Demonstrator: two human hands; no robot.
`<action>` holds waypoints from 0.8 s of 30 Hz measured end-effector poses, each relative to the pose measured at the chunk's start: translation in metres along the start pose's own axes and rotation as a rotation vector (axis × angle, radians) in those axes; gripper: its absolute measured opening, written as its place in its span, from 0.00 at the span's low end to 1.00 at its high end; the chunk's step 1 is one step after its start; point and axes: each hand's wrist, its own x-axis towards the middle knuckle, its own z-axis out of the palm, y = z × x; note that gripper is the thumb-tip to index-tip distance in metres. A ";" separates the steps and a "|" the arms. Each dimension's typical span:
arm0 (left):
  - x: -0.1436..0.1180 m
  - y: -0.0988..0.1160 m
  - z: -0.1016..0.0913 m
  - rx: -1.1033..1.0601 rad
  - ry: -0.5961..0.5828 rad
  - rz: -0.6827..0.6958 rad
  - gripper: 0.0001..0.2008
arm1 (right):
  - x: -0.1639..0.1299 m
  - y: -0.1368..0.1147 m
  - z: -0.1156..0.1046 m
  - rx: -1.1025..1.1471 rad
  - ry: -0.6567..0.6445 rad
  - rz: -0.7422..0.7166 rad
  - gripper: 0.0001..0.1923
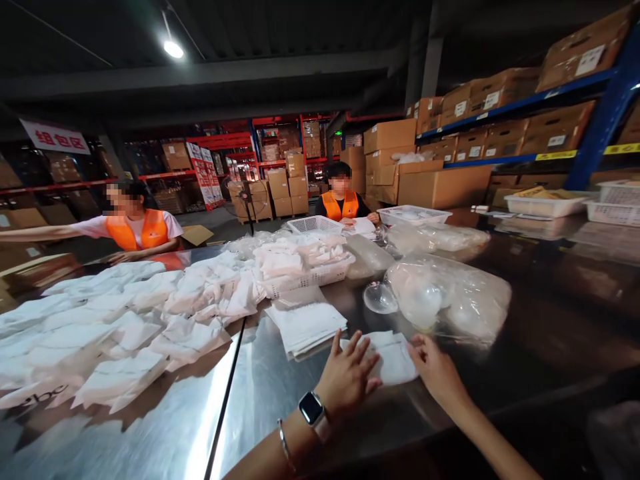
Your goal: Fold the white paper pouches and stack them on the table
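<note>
My left hand [347,375], with a smartwatch and a thin bracelet on the wrist, lies flat with fingers spread on a white packet [393,360] on the steel table [260,393]. My right hand [436,368] touches the packet's right edge with curled fingers. Just behind the left hand is a stack of flat white bags [306,325]. Behind the right hand sits a clear plastic bag of transparent cups [450,293], and one loose clear cup [380,297] lies next to it.
A big heap of white packets [120,327] covers the table's left half. A white basket [313,267] holds more packets. Two people in orange vests [135,230] [343,203] work across the table. Shelves with cardboard boxes [505,127] and white trays [545,203] stand on the right.
</note>
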 end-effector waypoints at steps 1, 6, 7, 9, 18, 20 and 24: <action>0.000 0.001 0.005 -0.029 -0.028 0.014 0.24 | 0.001 -0.007 0.003 -0.090 0.082 -0.071 0.24; -0.003 -0.004 0.020 -0.176 -0.126 -0.069 0.22 | 0.005 -0.038 0.051 -0.408 0.028 -0.417 0.22; -0.004 -0.006 0.021 -0.230 -0.149 -0.101 0.22 | 0.006 -0.039 0.062 -0.438 -0.004 -0.380 0.22; -0.005 -0.008 0.021 -0.359 -0.190 -0.171 0.22 | 0.010 -0.036 0.079 -0.450 -0.041 -0.262 0.22; 0.002 -0.014 0.041 -0.920 0.011 -0.648 0.32 | 0.026 -0.014 0.077 -0.059 -0.158 0.099 0.36; 0.007 -0.016 0.043 -1.184 0.127 -0.844 0.38 | 0.027 -0.016 0.071 0.056 -0.227 0.108 0.32; 0.009 -0.020 0.031 -1.620 0.207 -1.058 0.43 | 0.027 -0.015 0.070 0.139 -0.328 0.101 0.30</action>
